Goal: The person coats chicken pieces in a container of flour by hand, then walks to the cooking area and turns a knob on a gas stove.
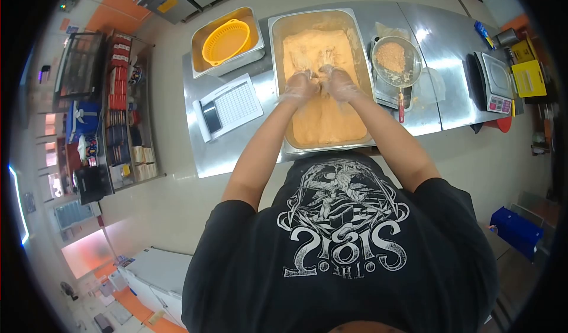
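Note:
A deep metal tray (361, 49) holds a thick bed of pale orange powder (325, 123), like breading flour. Both hands wear clear plastic gloves and are down in it, side by side. My left hand (300, 88) has its fingers curled inward, and my right hand (341, 86) mirrors it almost touching. Between the fingertips is a small powder-coated lump (320, 79), whose kind I cannot make out. Just beyond the hands the powder is churned and rough; nearer my body it lies smoother.
Left of the tray, a yellow basket (226, 42) sits in a metal pan (231, 68), with a white board with a grid (235, 106) nearer me. On the right, a sieve (395, 63) holds orange crumbs. A scale (497, 84) stands further right on the steel table (458, 99).

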The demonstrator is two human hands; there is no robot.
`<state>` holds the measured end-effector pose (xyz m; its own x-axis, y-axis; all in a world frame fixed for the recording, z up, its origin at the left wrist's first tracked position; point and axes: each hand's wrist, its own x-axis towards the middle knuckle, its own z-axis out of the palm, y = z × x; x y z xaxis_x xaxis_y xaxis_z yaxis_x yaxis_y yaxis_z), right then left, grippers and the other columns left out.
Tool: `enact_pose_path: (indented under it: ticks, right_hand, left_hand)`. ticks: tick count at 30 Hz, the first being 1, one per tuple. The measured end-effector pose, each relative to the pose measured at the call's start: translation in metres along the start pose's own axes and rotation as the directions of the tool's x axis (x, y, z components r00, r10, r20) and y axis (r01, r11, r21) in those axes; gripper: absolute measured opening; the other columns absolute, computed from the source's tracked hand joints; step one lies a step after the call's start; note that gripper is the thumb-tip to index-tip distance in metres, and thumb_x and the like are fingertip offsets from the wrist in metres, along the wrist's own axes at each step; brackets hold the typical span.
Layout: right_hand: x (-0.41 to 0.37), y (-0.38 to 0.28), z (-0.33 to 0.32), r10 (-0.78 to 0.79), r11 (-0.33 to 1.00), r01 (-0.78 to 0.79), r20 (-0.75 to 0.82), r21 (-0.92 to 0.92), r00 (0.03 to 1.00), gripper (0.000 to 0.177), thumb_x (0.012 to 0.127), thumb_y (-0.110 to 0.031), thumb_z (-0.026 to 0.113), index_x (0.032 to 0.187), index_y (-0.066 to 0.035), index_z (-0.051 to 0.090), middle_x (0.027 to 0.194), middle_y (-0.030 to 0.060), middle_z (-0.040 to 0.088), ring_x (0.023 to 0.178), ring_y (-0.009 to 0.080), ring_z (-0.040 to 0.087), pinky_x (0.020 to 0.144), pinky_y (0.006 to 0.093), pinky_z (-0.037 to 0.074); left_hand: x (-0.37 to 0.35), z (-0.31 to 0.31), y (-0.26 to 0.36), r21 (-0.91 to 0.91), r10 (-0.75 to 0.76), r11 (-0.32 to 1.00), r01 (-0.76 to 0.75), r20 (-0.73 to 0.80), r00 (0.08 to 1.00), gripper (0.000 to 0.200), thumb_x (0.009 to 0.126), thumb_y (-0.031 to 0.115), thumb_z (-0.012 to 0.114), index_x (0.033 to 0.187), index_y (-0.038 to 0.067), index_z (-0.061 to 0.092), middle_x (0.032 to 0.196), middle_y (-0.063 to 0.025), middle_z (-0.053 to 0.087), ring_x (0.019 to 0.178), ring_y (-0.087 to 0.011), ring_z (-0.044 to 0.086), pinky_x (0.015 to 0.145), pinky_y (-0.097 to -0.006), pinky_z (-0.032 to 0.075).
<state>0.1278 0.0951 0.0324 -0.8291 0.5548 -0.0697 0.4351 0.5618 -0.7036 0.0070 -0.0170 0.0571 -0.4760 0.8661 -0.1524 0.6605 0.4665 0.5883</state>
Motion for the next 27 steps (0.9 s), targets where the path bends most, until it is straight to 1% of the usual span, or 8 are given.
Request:
enact_pose_path:
  ticks: [4, 9, 12, 15, 18, 21, 24, 27]
  right_hand:
    - [-0.027, -0.023, -0.034, -0.068, 0.997, 0.068, 0.0, -0.035, 0.998, 0.023, 0.08, -0.018, 0.059, 0.096, -0.003, 0.06, 0.092, 0.0227, 0.062, 0.088, 0.0376, 0.059, 0.079, 0.0424, 0.047]
    - [-0.055, 0.051, 0.027, -0.105, 0.961, 0.106, 0.018, -0.256, 0.994, 0.015, 0.082, -0.016, 0.052, 0.078, -0.003, 0.061, 0.079, 0.0199, 0.062, 0.077, 0.0361, 0.06, 0.072, 0.0437, 0.047]
    - [-0.068, 0.06, 0.043, -0.1, 0.95, 0.071, -0.081, -0.303, 0.992, 0.014, 0.08, -0.013, 0.05, 0.077, -0.004, 0.06, 0.078, 0.019, 0.062, 0.077, 0.0351, 0.061, 0.071, 0.0429, 0.048]
    - [-0.068, 0.053, 0.036, -0.18, 0.949, 0.152, -0.077, -0.277, 0.981, 0.015, 0.081, -0.013, 0.048, 0.076, -0.005, 0.06, 0.079, 0.0188, 0.062, 0.078, 0.0346, 0.061, 0.072, 0.0425, 0.048]
    - [-0.066, 0.046, 0.028, -0.118, 0.952, 0.108, -0.02, -0.288, 0.993, 0.017, 0.082, -0.013, 0.047, 0.079, -0.004, 0.06, 0.082, 0.0192, 0.061, 0.079, 0.035, 0.061, 0.072, 0.0424, 0.048]
    - [-0.047, 0.053, 0.023, 0.003, 0.978, -0.017, -0.067, -0.206, 0.998, 0.011, 0.075, -0.012, 0.056, 0.078, -0.002, 0.059, 0.077, 0.0211, 0.06, 0.074, 0.0365, 0.06, 0.068, 0.0425, 0.048]
    - [-0.019, 0.034, -0.009, 0.059, 0.991, -0.077, -0.161, -0.107, 0.985, 0.013, 0.075, -0.012, 0.056, 0.076, 0.0, 0.058, 0.079, 0.0212, 0.062, 0.077, 0.0373, 0.06, 0.071, 0.0439, 0.049]
    - [0.009, 0.031, 0.006, -0.061, 0.998, 0.063, -0.078, 0.028, 0.995, 0.015, 0.074, -0.013, 0.058, 0.08, 0.001, 0.061, 0.08, 0.0224, 0.062, 0.079, 0.037, 0.061, 0.073, 0.042, 0.049]
  left_hand:
    - [-0.013, 0.006, -0.002, 0.203, 0.248, 0.951, -0.233, -0.047, 0.968, 0.022, 0.077, 0.017, 0.059, 0.092, 0.002, 0.06, 0.085, -0.0215, 0.061, 0.081, -0.0345, 0.061, 0.072, -0.041, 0.049]
    - [-0.029, 0.071, -0.054, 0.325, 0.499, 0.816, -0.477, 0.018, 0.866, 0.012, 0.074, 0.004, 0.052, 0.085, 0.003, 0.057, 0.077, -0.019, 0.059, 0.075, -0.0324, 0.06, 0.068, -0.0388, 0.05]
    - [-0.045, 0.061, -0.029, 0.398, 0.4, 0.829, -0.392, 0.068, 0.914, 0.017, 0.069, 0.002, 0.052, 0.085, 0.002, 0.057, 0.077, -0.0191, 0.059, 0.078, -0.032, 0.06, 0.068, -0.039, 0.05]
    - [-0.039, 0.083, -0.045, 0.41, 0.352, 0.86, -0.305, -0.043, 0.935, 0.009, 0.073, 0.001, 0.05, 0.078, 0.003, 0.057, 0.076, -0.0153, 0.06, 0.078, -0.0286, 0.061, 0.067, -0.0351, 0.051]
    - [-0.037, 0.084, -0.044, 0.39, 0.231, 0.898, -0.203, -0.026, 0.973, 0.007, 0.072, 0.002, 0.051, 0.077, 0.002, 0.056, 0.076, -0.0165, 0.06, 0.077, -0.0302, 0.061, 0.067, -0.0361, 0.051]
    - [-0.021, 0.064, -0.042, 0.268, 0.185, 0.948, -0.169, -0.034, 0.982, 0.009, 0.072, 0.005, 0.055, 0.08, 0.0, 0.057, 0.078, -0.0195, 0.061, 0.077, -0.0338, 0.061, 0.069, -0.0391, 0.051]
    - [0.003, 0.018, -0.015, 0.086, -0.042, 0.995, 0.057, -0.173, 0.984, 0.016, 0.072, 0.009, 0.058, 0.082, -0.002, 0.059, 0.082, -0.0231, 0.061, 0.079, -0.0367, 0.061, 0.071, -0.0415, 0.05]
    - [0.025, 0.016, 0.0, 0.17, 0.024, 0.985, -0.013, -0.066, 0.998, 0.028, 0.067, 0.017, 0.063, 0.085, -0.005, 0.061, 0.079, -0.0241, 0.063, 0.076, -0.0363, 0.062, 0.069, -0.0407, 0.051]
